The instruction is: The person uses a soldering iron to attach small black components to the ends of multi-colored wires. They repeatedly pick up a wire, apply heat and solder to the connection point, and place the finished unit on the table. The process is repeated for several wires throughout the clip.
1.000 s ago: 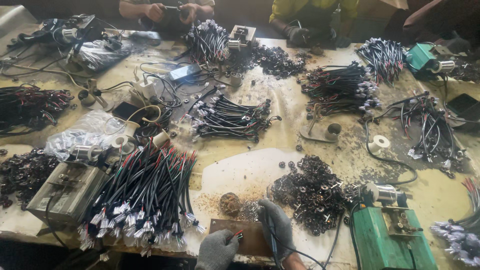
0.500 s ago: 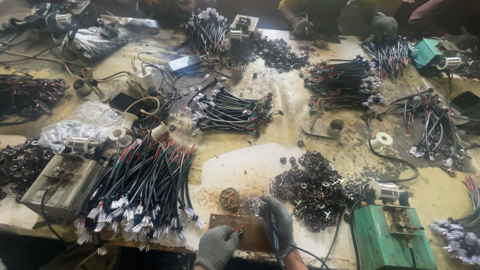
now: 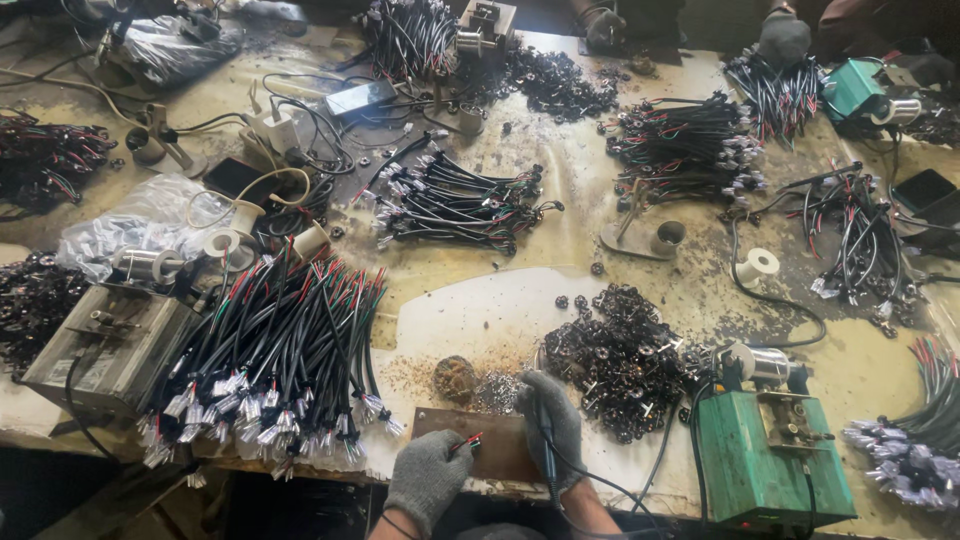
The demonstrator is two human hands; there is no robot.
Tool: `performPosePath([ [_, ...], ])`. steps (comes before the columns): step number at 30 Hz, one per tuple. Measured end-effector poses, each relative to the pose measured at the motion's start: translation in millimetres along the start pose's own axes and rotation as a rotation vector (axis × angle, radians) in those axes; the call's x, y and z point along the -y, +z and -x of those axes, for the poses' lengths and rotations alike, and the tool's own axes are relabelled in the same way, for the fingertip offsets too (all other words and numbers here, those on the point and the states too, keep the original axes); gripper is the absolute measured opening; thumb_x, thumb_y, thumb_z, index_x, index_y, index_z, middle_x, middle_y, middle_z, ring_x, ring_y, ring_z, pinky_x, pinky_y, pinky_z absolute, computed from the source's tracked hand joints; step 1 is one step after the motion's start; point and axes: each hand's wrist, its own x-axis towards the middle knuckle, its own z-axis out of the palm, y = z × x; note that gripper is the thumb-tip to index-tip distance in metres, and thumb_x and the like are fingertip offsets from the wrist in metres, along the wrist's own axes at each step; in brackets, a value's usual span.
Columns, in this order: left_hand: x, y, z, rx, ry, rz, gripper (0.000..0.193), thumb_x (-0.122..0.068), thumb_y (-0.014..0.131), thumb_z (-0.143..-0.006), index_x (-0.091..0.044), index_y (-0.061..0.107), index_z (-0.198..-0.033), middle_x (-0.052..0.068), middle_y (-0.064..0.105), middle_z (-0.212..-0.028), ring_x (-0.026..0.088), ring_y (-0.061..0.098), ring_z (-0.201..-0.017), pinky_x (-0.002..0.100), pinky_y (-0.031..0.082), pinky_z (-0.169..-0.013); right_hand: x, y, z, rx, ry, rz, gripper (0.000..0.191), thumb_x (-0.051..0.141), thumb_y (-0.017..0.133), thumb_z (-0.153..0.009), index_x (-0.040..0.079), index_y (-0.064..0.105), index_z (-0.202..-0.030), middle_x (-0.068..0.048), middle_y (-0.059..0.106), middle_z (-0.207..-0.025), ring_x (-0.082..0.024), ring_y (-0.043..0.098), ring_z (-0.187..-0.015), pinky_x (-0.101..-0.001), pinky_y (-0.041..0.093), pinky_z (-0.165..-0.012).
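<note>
My left hand (image 3: 428, 478), in a grey glove, pinches the stripped end of a thin red-tipped wire (image 3: 466, 441) over a brown metal plate (image 3: 500, 446) at the table's front edge. In my right hand (image 3: 552, 425), also gloved, a dark soldering iron (image 3: 540, 428) sits upright with its cord trailing back toward me. Its tip points down at the plate beside the wire end. A round brown lump (image 3: 455, 378) and a small heap of shiny bits (image 3: 497, 391) lie just beyond the plate.
A big bundle of black cables with red and green leads (image 3: 280, 350) lies left of my hands. A pile of small black parts (image 3: 620, 355) and a green machine (image 3: 765, 455) sit to the right. More cable bundles (image 3: 455, 205) and other people's gloved hands (image 3: 780, 38) are farther back.
The view has tilted nearer to the table's front edge. My hands stay at the plate; the left one has shifted slightly right with the wire.
</note>
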Motion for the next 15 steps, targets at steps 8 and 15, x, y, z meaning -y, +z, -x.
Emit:
performPosePath([
  [8, -0.5, 0.6, 0.4, -0.048, 0.077, -0.03, 0.021, -0.03, 0.068, -0.083, -0.011, 0.075, -0.084, 0.013, 0.073, -0.083, 0.033, 0.071, -0.081, 0.045, 0.055, -0.075, 6.0, 3.3, -1.6, -0.027, 0.067, -0.008, 0.025, 0.004, 0.061, -0.101, 0.008, 0.069, -0.124, -0.011, 0.071, -0.114, -0.016, 0.072, -0.094, -0.0286, 0.064, -0.078],
  [15, -4.0, -0.7, 1.1, -0.052, 0.109, -0.053, 0.02, -0.029, 0.067, -0.084, -0.011, 0.075, -0.082, 0.013, 0.073, -0.081, 0.034, 0.07, -0.08, 0.046, 0.054, -0.075, 12.8, 2.5, -0.7, -0.055, 0.003, 0.258, 0.028, 0.012, 0.076, -0.091, 0.01, 0.068, -0.117, -0.01, 0.075, -0.106, -0.019, 0.075, -0.092, -0.0291, 0.062, -0.078],
])
